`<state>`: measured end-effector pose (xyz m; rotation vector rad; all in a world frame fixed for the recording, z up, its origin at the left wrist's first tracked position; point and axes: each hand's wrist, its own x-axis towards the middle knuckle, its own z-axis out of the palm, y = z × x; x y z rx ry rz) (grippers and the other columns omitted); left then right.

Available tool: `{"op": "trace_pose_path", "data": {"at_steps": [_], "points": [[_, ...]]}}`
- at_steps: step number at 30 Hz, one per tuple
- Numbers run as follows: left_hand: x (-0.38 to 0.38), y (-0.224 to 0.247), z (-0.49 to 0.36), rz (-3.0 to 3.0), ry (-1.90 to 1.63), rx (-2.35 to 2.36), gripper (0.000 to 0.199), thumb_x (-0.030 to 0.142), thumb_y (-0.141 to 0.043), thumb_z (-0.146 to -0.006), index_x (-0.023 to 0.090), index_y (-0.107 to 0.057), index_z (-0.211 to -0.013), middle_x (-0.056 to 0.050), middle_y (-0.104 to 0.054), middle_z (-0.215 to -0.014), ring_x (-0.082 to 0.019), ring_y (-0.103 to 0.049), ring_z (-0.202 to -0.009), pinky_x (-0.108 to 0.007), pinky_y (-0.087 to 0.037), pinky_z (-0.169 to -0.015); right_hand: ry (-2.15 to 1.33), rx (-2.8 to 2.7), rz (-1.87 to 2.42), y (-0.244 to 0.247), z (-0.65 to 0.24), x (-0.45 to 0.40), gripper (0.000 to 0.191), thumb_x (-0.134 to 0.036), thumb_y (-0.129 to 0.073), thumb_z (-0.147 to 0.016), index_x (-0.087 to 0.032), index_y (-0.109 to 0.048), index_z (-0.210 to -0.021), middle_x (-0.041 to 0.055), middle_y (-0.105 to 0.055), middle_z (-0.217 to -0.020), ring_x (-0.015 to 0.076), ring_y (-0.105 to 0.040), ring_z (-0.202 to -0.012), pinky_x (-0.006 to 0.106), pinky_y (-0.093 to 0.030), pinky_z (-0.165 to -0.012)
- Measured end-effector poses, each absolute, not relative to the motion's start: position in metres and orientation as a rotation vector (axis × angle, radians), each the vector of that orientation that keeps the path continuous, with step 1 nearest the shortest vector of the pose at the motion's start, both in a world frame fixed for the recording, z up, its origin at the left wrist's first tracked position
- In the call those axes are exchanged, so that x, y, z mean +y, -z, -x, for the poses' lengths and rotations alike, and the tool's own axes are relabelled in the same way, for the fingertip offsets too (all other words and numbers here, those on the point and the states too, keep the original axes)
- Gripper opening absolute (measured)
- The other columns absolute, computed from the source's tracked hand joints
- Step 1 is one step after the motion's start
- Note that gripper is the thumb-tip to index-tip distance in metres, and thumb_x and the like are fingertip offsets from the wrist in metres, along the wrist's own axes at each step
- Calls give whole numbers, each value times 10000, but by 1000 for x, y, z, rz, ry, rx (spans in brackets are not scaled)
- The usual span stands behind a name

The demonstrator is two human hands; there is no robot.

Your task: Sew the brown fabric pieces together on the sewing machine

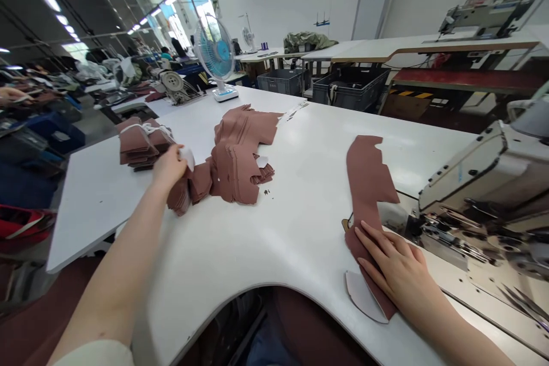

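My left hand (170,167) reaches out to the left and pinches a small fabric piece, whose white side (187,158) shows at the fingertips. Below that hand are small stacked brown pieces (179,197), and just beyond it sits a bundle of brown pieces (139,143) tied with a white strip. A larger pile of cut brown panels (238,166) lies to its right. My right hand (397,266) rests flat with fingers extended on a long brown fabric panel (371,177). Under the palm, a piece with a pale underside (364,296) sticks out toward the table's front edge.
A sewing machine (472,200) stands right of my right hand, with scissors (525,303) near its base. The white table (278,246) has a curved cut-out in front of me. Farther back are a fan (217,51), grey crates (351,88) and another sewing machine (484,17).
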<state>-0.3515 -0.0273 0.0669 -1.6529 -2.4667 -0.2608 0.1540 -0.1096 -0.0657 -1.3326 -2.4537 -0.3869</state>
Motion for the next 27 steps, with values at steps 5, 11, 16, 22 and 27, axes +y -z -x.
{"op": "trace_pose_path", "data": {"at_steps": [5,11,16,22,27], "points": [[-37,-81,277,1840,1221,-2228,328,412,-414,-847,226,-510,-1100,-20,-649,-939,-223,-607,-892,-394,-458,-751,104,-2577,1426,42,-155,-116,451,-376,-397,-945,-174,-535,-1324,90,-529,-1364,283,-506,-1119,438,-472,-880],[-28,-54,105,3325,899,-1793,258,257,-397,-833,184,-606,-967,-32,-655,-1048,-202,-597,-970,-343,-493,-853,-224,-2636,1443,20,-156,-121,452,-257,-488,-889,-114,-536,-1315,97,-515,-1377,281,-460,-1225,437,-477,-953],[-21,-11,24,3376,140,-1058,383,162,-493,-780,192,-578,-1152,-106,-467,-1376,-272,-478,-1204,-391,-440,-942,-351,-2585,1566,7,-173,-143,365,-290,-432,-935,-227,-590,-1258,68,-525,-1370,265,-490,-1191,438,-498,-898],[-21,0,12,3037,-124,-756,359,98,-528,-749,159,-575,-1099,-122,-595,-1131,-260,-537,-1025,-362,-428,-814,-56,-2641,1671,11,-196,-162,584,-66,-457,-743,-201,-544,-1304,93,-482,-1404,282,-520,-1102,404,-510,-751],[-10,5,3,2975,-77,-756,201,83,-459,-830,162,-617,-926,-83,-626,-920,-203,-573,-858,-316,-395,-718,121,-2542,1626,11,-207,-156,618,29,-407,-690,-213,-618,-1219,17,-607,-1278,218,-528,-1072,347,-459,-803]]}}
